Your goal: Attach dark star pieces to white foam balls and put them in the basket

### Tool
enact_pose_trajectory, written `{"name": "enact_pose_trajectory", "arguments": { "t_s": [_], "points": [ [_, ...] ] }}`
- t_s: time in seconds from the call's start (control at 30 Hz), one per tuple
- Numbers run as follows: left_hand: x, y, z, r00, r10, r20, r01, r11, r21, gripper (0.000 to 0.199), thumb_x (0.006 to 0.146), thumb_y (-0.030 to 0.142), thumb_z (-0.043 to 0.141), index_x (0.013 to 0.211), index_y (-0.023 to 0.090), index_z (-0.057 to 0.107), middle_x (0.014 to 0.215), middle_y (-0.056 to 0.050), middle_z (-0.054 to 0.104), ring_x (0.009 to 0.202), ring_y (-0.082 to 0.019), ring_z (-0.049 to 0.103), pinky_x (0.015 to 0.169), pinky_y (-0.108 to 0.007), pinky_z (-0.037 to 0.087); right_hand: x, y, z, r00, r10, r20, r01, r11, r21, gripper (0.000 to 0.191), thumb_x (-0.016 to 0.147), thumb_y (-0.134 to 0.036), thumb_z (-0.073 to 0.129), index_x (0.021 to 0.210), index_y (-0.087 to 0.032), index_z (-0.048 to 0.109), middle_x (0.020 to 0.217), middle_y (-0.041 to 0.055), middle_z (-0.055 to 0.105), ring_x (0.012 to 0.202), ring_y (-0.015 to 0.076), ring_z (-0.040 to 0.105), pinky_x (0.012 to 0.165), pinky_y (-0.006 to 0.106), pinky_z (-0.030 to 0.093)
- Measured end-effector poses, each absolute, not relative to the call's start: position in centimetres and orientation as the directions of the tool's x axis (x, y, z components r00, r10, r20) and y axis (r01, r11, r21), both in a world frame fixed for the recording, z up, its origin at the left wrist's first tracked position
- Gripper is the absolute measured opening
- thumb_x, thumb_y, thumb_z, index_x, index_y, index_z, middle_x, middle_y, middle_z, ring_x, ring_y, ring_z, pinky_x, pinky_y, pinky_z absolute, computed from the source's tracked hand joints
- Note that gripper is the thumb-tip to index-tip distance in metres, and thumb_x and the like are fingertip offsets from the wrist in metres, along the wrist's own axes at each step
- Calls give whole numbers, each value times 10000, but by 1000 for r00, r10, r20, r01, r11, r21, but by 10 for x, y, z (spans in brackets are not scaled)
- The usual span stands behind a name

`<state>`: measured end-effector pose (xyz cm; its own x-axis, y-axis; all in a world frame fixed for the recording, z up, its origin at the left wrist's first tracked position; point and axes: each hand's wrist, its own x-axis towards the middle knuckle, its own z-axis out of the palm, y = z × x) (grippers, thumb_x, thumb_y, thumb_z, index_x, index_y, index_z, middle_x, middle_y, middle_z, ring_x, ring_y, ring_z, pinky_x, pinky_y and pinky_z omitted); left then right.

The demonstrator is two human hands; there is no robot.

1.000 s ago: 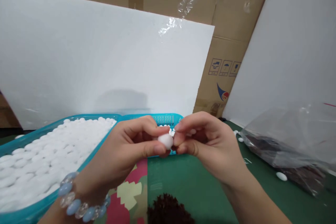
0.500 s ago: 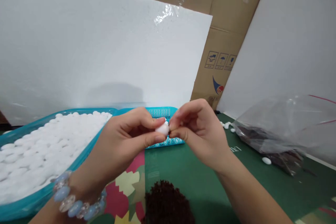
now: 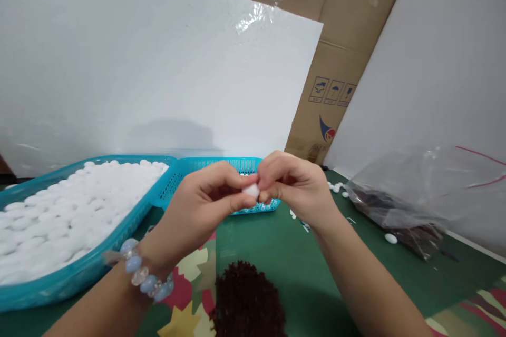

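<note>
The left hand (image 3: 211,192) pinches a white ball (image 3: 250,190) between thumb and forefinger, held in the air in front of the small basket (image 3: 217,159), while the right hand (image 3: 298,187) has its thumb and forefinger drawn together against the ball's right side; what, if anything, lies between those tips is hidden. A light, even pinch from the left seems best, since a smooth round piece could roll or pop out under uneven pressure, and fine work with the right fingertips calls for the ball to sit steady. Resting the wrists level and turning the ball in small amounts would help. As for room, the large basket (image 3: 122,229), loaded with white pieces, has its rim close to the left wrist, so the bracelet (image 3: 148,281) could catch there if the arm swings outward. The small basket's far edge lies near the white board (image 3: 166,63), leaving little space behind. Below the hands, the dark fuzzy bundle (image 3: 249,300) sits on the tabletop (image 3: 312,287). Green surface stretches to its right, past the forearm, toward the plastic bag (image 3: 407,184) and a loose white piece (image 3: 391,238).
</note>
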<state>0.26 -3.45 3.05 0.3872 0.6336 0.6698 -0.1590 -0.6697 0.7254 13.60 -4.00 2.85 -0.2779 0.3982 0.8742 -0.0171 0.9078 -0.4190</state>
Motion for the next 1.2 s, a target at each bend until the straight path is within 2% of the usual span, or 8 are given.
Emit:
{"name": "enact_pose_trajectory", "arguments": {
  "t_s": [0.13,0.27,0.4,0.5,0.6,0.7,0.87,1.2],
  "points": [
    [0,-27,28,393,669,631,-340,-532,775,142,589,97,537,624,223,593,543,46,559,501,-46,502,462,-118,419,128,-40,25,-142,391,909,14,919,-393,176,617,-1,473,592,-171,512,610,-41,469,475,9,469,406,91,425],
    [-3,-22,31,365,715,596,-258,-537,803,113,603,130,539,656,217,588,523,50,559,495,-42,506,463,-105,428,124,-36,21,-108,231,967,253,947,-198,158,648,-20,465,622,-166,521,637,-21,523,553,31,506,482,111,450],
    [-2,-19,30,306,758,576,-193,-543,817,101,590,144,557,663,214,563,542,57,567,509,-46,517,465,-103,435,121,-31,16,-99,5,995,558,828,52,117,667,-37,456,630,-142,491,620,10,538,603,54,506,536,133,443],
    [-3,-16,28,277,790,548,-143,-530,836,59,583,157,564,631,188,550,529,48,566,512,-57,525,468,-114,438,118,-30,11,-116,-35,993,643,759,102,123,682,-35,398,624,-134,444,578,32,517,573,81,488,493,172,430],
    [-9,-11,30,173,839,515,-219,-477,851,67,580,163,565,636,193,543,509,57,565,510,-54,531,484,-112,440,116,-32,10,-86,56,995,548,837,0,124,695,-54,333,638,-148,389,572,32,478,545,90,481,460,197,421],
    [-16,-10,35,108,853,510,-310,-459,833,82,570,148,567,640,188,554,554,56,577,525,-46,534,513,-109,439,117,-34,14,-59,265,963,383,897,-223,83,706,-111,319,659,-156,370,598,35,470,550,103,494,474,235,428],
    [-11,-18,38,232,852,469,-325,-386,863,109,533,137,585,638,166,577,553,46,573,483,-49,528,460,-112,428,120,-35,21,-132,544,829,223,831,-510,61,674,-175,339,625,-156,369,554,27,473,507,110,477,454,258,402],
    [-5,-24,36,453,713,535,-327,-425,844,77,632,91,508,634,152,554,559,54,567,517,-38,519,476,-111,434,120,-34,21,-242,630,738,84,772,-631,62,641,-172,358,582,-163,340,529,-16,419,466,70,431,427,215,374]
  ]
}}
